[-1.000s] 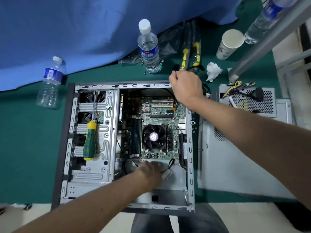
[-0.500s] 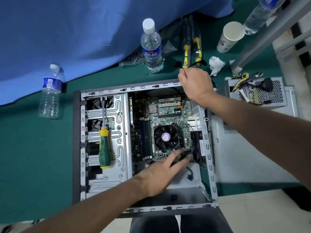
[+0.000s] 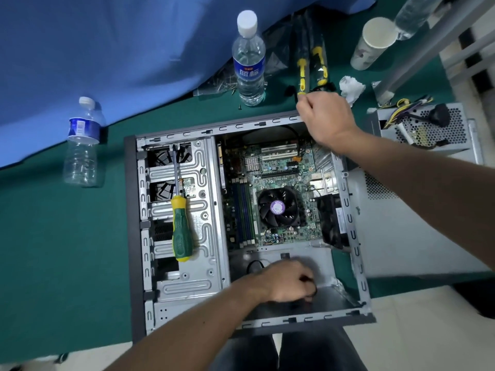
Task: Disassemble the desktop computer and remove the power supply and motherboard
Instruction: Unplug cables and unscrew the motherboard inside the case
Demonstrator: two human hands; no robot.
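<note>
The open computer case lies flat on the green table. Its motherboard with a black CPU fan is still inside. The power supply, a perforated metal box with coloured wires, sits outside the case at the far right. My left hand is in the bare bay at the near end of the case, fingers curled round a black cable. My right hand grips the case's far right corner.
A green and yellow screwdriver lies on the drive cage. The grey side panel lies right of the case. Two water bottles, a paper cup, crumpled tissue and bagged tools stand beyond the case.
My left hand pulled back from the CPU fan area into the near bay and curled its fingers round the cable. My right hand stayed on the far corner.
</note>
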